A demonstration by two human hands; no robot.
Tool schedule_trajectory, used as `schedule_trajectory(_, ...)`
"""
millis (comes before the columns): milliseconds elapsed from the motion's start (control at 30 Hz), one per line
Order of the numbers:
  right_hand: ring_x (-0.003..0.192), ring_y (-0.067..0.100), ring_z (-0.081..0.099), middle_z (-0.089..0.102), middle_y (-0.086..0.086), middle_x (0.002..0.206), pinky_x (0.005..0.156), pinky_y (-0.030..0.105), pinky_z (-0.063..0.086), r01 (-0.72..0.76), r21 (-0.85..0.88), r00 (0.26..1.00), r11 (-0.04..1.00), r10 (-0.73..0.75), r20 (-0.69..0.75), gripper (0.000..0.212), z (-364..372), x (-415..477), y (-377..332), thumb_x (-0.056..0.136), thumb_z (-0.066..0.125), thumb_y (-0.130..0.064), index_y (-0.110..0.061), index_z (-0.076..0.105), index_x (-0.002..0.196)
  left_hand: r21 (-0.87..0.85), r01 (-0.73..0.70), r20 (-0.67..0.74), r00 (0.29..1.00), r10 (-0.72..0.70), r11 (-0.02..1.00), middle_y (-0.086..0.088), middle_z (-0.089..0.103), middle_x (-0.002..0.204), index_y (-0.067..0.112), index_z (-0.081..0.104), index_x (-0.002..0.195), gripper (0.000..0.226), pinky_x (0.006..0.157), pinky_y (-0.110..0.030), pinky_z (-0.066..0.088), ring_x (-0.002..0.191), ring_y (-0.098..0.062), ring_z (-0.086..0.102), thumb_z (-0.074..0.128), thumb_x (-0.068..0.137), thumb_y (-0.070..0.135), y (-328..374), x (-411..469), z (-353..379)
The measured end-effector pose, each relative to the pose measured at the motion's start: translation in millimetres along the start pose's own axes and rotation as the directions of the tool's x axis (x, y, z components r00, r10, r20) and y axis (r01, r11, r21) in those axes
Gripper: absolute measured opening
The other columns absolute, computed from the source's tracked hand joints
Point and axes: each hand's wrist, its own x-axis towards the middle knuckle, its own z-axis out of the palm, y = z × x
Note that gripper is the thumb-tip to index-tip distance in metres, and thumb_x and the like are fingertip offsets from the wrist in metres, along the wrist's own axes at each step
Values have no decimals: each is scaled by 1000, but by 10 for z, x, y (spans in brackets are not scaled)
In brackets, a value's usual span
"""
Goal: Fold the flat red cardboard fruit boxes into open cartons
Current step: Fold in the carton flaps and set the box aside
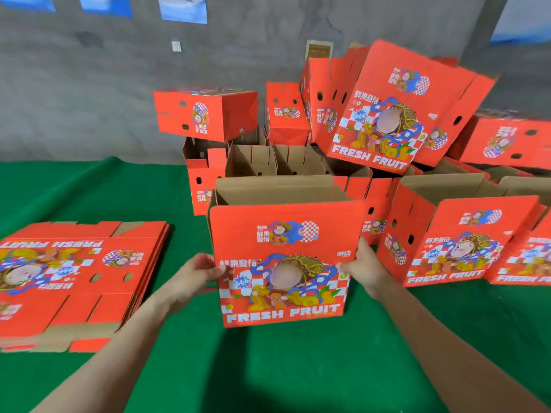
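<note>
An upright red fruit carton [286,234] with an open top and "FRESH FRUIT" print stands in the middle, above the green table. My left hand [198,277] grips its left edge, the thumb on the printed front. My right hand [362,269] grips its right edge the same way. The brown inside of the carton shows at the top. A stack of flat red boxes [74,281] lies on the table to the left.
Several folded open cartons [456,242] stand at the right and in a pile [387,114] at the back, some tipped over. The green table [268,368] reaches to a grey wall [89,84] behind.
</note>
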Motion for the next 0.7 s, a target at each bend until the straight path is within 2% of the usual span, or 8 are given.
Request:
schedule_trajectory(133,87,13,60,61,12,113,67,26,46,-119,-11,992,993,118,-47,57,1,-9,97,78,65,15,-8,40,124,283,48,78,994,-73,958,1,64,111,19,59,109,14,86,-36,44,104,-16,56,56,95,20,-84,-26,-13)
schedule_trajectory(200,97,19,61,59,11,119,69,24,47,-57,48,990,997,63,-126,73,-26,-50,12,74,69,16,-10,35,133,271,60,65,995,-81,961,-4,64,114,18,60,113,18,90,-38,44,104,-19,58,50,98,16,-111,-17,-76)
schedule_trajectory(267,128,27,46,45,8,138,95,32,44,103,-82,953,991,-121,-276,100,-12,-119,-157,71,74,12,-16,18,149,224,65,13,997,-70,972,-8,61,122,13,54,125,27,89,-39,45,102,-21,60,47,99,14,-134,1,-128)
schedule_trajectory(333,147,25,12,16,7,158,116,40,14,240,-497,855,834,-424,-299,110,81,-241,-350,69,81,-5,-20,11,153,157,49,-48,998,-42,986,-10,58,129,11,51,130,31,85,-38,48,102,-24,60,46,100,18,-129,13,-141)
schedule_trajectory(433,148,24,0,8,4,161,115,42,-9,410,-820,736,400,-676,38,99,402,-464,-556,72,77,-25,-23,18,152,-4,59,-72,996,-59,998,-14,56,130,8,50,130,38,75,-40,52,104,-29,60,45,99,30,-43,6,-95)
schedule_trajectory(500,144,24,19,27,3,154,116,42,-7,503,-835,751,223,-591,295,88,659,-526,-554,79,71,-25,-21,19,150,-52,80,-4,997,-80,995,-13,59,124,12,55,125,45,72,-41,55,101,-30,62,42,96,44,53,6,-37)
schedule_trajectory(567,131,27,34,41,6,136,116,44,12,487,-871,750,67,-542,378,78,794,-474,-532,80,67,-12,-17,26,146,-56,101,68,993,-97,993,-10,66,110,20,65,107,49,73,-42,56,94,-30,65,39,91,58,173,22,43)
schedule_trajectory(700,104,28,47,54,8,108,86,35,31,456,-886,725,83,-612,316,58,653,-236,-609,76,55,10,-15,45,128,-71,122,137,984,-111,990,-11,64,111,24,66,104,56,77,-45,54,98,-34,64,44,79,69,322,191,259)
